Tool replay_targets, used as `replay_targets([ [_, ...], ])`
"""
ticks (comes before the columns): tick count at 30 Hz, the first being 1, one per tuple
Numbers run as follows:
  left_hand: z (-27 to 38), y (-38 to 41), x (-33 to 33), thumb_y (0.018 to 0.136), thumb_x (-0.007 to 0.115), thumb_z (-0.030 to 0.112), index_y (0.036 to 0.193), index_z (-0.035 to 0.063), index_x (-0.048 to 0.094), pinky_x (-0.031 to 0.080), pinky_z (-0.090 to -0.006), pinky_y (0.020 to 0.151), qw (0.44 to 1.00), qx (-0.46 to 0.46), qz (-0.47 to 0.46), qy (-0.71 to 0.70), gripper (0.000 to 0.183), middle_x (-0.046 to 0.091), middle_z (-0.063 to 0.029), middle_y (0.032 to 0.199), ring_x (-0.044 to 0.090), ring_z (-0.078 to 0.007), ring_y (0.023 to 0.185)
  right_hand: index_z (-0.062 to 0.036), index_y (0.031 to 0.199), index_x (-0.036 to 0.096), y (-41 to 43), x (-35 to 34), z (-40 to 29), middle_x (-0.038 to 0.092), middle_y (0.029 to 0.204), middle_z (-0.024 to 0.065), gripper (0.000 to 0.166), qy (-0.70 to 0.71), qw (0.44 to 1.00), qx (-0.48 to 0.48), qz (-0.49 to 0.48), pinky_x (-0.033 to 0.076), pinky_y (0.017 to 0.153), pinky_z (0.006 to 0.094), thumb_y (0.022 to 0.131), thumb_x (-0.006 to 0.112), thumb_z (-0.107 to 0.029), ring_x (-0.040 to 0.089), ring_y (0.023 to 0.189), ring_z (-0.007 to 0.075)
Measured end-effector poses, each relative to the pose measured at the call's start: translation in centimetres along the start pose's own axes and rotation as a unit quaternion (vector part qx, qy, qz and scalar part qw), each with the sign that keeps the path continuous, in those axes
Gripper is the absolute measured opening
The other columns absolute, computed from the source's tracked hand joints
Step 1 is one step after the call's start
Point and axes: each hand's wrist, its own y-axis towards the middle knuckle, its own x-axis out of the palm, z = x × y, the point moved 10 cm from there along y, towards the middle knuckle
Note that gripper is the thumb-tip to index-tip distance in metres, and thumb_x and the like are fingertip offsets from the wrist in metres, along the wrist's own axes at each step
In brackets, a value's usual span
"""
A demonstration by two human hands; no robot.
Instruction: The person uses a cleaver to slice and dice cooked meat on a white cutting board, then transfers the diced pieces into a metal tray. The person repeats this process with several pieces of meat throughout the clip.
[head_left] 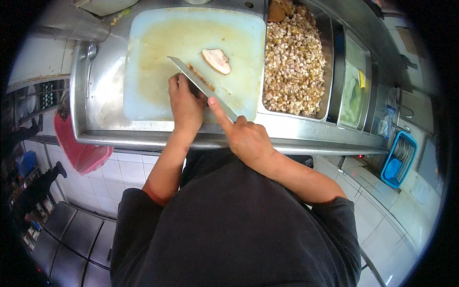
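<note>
My right hand [251, 141] grips a kitchen knife [195, 79], its index finger laid along the blade. The blade slants across a pale plastic cutting board [154, 27]. On the near side of the blade, my left hand [186, 104] has curled fingers around a dark brown piece of meat, mostly hidden by the fingers and knife. A thin browned strip of meat [205, 79] stands against the blade's far side. Farther off, one slice of cooked meat [216, 61] with a pale face and brown rim lies flat on the board.
Right of the board sits a steel pan [329, 71] filled with diced meat [294, 64], larger brown pieces [278, 10] at its far end. Beyond it is another steel container [353, 100]. A spoon [91, 52] lies left on the steel counter [107, 86]; a pink basin [80, 150] is below.
</note>
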Motion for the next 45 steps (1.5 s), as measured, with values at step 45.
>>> replay_targets([
  [45,-1.9,-1.0,-1.1,0.068,0.065,-0.003,0.111,0.0035,0.051,0.046,-0.0440,0.092,0.994,0.028,0.063,-0.090,0.045,0.046,-0.0186,0.116,0.050,-0.0383,0.110,-0.0256,0.157,0.004,5.4,1.3,6.3,0.066,0.074,0.0239,0.093,0.048,0.991,0.051,-0.117,0.052,0.064,0.0516,0.082,0.052,0.000,0.066,0.067,0.0402],
])
